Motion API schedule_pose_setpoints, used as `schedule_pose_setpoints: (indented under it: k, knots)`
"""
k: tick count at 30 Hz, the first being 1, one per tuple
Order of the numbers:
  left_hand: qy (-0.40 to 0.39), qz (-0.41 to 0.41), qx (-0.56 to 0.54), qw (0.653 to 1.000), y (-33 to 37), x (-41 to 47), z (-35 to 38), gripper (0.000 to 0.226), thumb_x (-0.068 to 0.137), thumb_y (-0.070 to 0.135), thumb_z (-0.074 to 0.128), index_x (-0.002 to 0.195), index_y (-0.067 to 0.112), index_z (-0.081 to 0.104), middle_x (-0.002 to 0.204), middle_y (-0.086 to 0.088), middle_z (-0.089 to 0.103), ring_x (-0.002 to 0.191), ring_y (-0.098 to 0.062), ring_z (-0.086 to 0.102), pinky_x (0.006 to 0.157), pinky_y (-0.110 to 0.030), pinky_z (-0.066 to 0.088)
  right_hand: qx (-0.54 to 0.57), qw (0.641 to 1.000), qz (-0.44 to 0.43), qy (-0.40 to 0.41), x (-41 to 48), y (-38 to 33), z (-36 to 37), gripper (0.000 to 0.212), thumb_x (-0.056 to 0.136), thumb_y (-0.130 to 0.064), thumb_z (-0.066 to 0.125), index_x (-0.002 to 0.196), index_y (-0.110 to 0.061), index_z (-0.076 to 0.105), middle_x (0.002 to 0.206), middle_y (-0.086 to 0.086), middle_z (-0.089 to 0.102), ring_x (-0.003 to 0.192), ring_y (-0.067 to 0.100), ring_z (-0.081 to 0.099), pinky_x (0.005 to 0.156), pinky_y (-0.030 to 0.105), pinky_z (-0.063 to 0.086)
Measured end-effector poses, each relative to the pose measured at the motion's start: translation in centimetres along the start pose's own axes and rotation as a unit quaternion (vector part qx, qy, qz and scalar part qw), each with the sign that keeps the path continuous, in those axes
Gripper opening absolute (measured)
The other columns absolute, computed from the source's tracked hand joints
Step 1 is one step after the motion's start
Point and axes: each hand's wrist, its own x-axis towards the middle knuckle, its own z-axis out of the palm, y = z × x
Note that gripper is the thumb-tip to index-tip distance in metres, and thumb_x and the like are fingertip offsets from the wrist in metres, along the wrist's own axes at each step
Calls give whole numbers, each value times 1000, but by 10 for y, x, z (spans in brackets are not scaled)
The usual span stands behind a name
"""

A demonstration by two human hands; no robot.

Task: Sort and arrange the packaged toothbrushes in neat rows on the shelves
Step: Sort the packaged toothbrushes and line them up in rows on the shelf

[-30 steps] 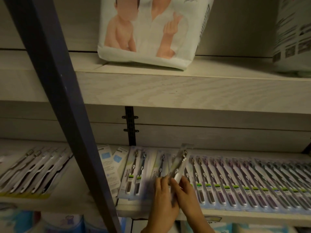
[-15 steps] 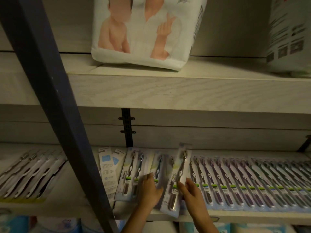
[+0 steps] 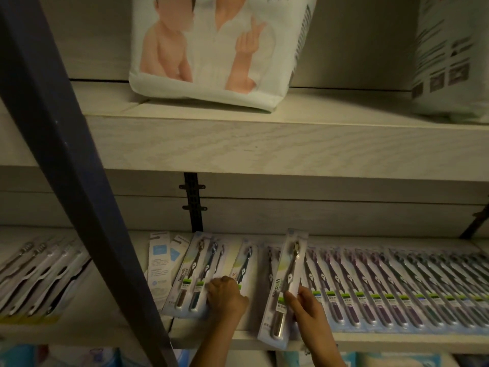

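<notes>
A long row of packaged toothbrushes (image 3: 397, 287) lies overlapped on the lower shelf (image 3: 383, 340), reaching to the right edge. My right hand (image 3: 309, 311) pinches one toothbrush pack (image 3: 287, 282) by its right side, holding it tilted above the left end of that row, its bottom past the shelf front. My left hand (image 3: 226, 295) rests with curled fingers on the loose packs (image 3: 193, 274) lying fanned at the left; whether it grips one I cannot tell.
A dark slanted post (image 3: 79, 194) crosses the left side. More toothbrush packs (image 3: 39, 276) lie left of it. Two face-down packs (image 3: 160, 263) sit beside the post. A diaper bag (image 3: 217, 49) stands on the upper shelf (image 3: 264, 144); another package (image 3: 452, 56) stands at far right.
My hands have parted: the left moved left onto the loose packs, and the right keeps the pack alone, turned face-up and shifted a little right.
</notes>
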Motion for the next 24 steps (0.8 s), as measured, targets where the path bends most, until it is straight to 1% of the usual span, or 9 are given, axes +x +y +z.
schedule_pose_setpoints:
  k: [4, 8, 12, 14, 16, 18, 20, 22, 24]
  knots:
    - [7, -16, -33, 999, -5, 3, -2, 75, 70, 47, 71, 127, 8, 43, 133, -12, 43, 125, -28, 38, 99, -32, 39, -4, 1000, -3, -11, -2, -1, -2, 13, 91, -9, 51, 101, -15, 58, 90, 5, 70, 71, 5, 69, 54, 14, 50]
    - [47, -20, -103, 993, -12, -2, -3, 83, 66, 39, 77, 130, 7, 34, 133, -11, 41, 118, -23, 47, 95, -29, 46, -8, 1000, 3, -25, -2, -1, -3, 11, 91, -10, 52, 97, -17, 58, 89, 4, 70, 75, 8, 69, 60, 18, 50]
    - [62, 0, -194, 979, -18, -14, -7, 67, 64, 29, 78, 114, 16, 35, 115, -6, 53, 97, -21, 60, 78, -32, 56, -6, 1000, 10, -27, -1, 3, 0, 14, 91, -10, 53, 102, -13, 61, 92, 5, 71, 81, 12, 69, 68, 23, 51]
    - [65, 20, -255, 965, -22, -26, -14, 56, 67, 24, 76, 102, 20, 33, 102, 0, 57, 89, -18, 62, 68, -22, 54, -5, 1000, 10, -16, 0, 8, 5, 15, 91, -11, 53, 105, -14, 60, 97, 6, 69, 88, 15, 66, 71, 25, 49]
    - [62, 43, -332, 940, -28, -40, -23, 49, 69, 12, 75, 96, 18, 34, 88, 6, 54, 85, -16, 60, 58, -11, 46, 2, 1000, 15, 1, 0, 12, 10, 23, 91, -14, 54, 114, -11, 58, 109, 10, 66, 98, 20, 63, 84, 34, 51]
    - [55, 56, -397, 915, -36, -54, -32, 47, 69, 3, 75, 90, 17, 36, 80, 8, 51, 77, -15, 57, 56, -10, 45, 14, 999, 23, 19, -1, 15, 13, 38, 91, -18, 56, 127, -9, 52, 122, 13, 61, 111, 26, 59, 100, 47, 44]
    - [29, 56, -429, 901, -50, -62, -37, 49, 68, 3, 77, 89, 18, 36, 82, 6, 54, 71, -7, 57, 56, -10, 47, 26, 999, 24, 36, 0, 19, 13, 33, 92, -18, 54, 124, -9, 52, 121, 12, 59, 112, 28, 57, 104, 50, 41]
    - [11, 47, -442, 896, -65, -68, -39, 50, 67, 5, 79, 92, 14, 37, 86, 2, 60, 71, 5, 53, 57, -5, 46, 30, 998, 18, 60, -1, 25, 13, 29, 93, -17, 52, 121, -12, 51, 121, 11, 58, 114, 29, 55, 105, 50, 39]
    - [7, 44, -458, 888, -81, -67, -37, 52, 64, 6, 82, 92, 13, 38, 96, -6, 64, 76, 4, 56, 59, -5, 47, 32, 996, 16, 83, -3, 28, 20, 37, 94, -18, 51, 130, -9, 50, 127, 11, 57, 118, 29, 53, 106, 51, 38]
